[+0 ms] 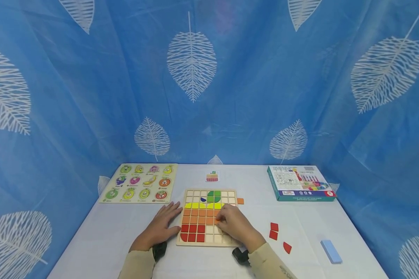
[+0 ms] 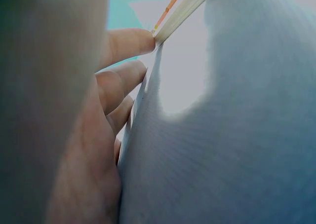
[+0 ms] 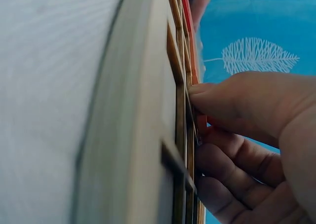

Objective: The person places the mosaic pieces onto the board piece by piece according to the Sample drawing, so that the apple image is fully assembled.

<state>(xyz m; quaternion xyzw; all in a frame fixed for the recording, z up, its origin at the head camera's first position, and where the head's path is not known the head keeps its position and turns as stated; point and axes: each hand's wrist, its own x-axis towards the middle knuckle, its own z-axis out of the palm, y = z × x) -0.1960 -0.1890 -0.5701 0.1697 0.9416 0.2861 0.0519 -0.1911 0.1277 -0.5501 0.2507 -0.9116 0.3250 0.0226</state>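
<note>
A wooden grid board [image 1: 213, 239] lies on the table, its cells partly filled with rows of yellow, orange and red tiles and a green and blue shape near the top. My right hand [image 1: 235, 223] is over the board's right half, thumb and fingers pinching an orange tile [image 3: 202, 121] at the orange rows. Most of that tile is hidden by the fingers. At the board's left edge rests my left hand [image 1: 162, 226], its fingers extended. In the left wrist view the fingertips [image 2: 143, 40] touch the board's rim. Red square tiles [image 1: 193, 228] fill cells at the lower left.
Loose red tiles [image 1: 274, 227] and a red quarter-round tile [image 1: 287, 247] lie right of the board. One orange tile [image 1: 241, 201] sits by its right edge. Around stand a pattern card [image 1: 213, 176], a fruit puzzle board [image 1: 143, 191], a game box [image 1: 302, 183] and a blue block [image 1: 331, 251].
</note>
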